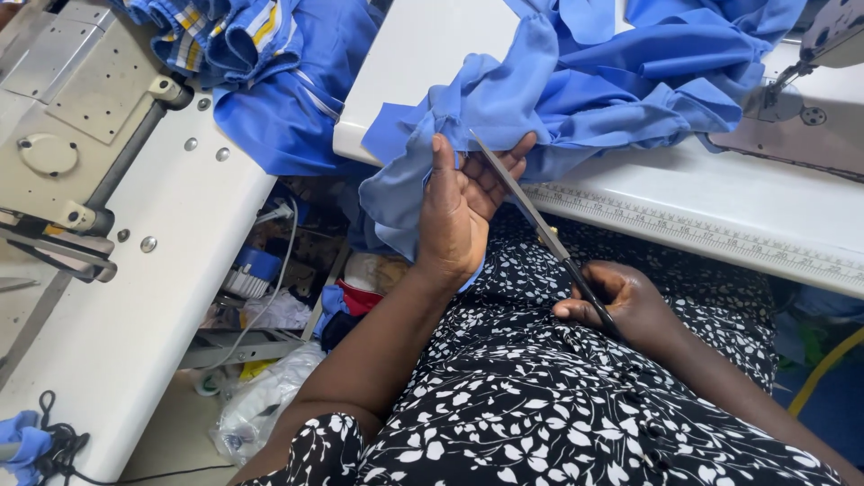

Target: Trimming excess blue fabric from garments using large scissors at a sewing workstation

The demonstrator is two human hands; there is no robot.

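A fold of blue fabric [468, 117], hanging off the edge of the white table [720, 198], is gripped by the left hand [459, 211]. Beside it, long scissors [540, 229] are held by the right hand [621, 301], blades closed and angled toward the fabric.

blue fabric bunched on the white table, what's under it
The white sewing table with its printed ruler strip shows beneath the bunched blue fabric; the left hand grips its hanging edge. Anything beneath the folds is hidden.
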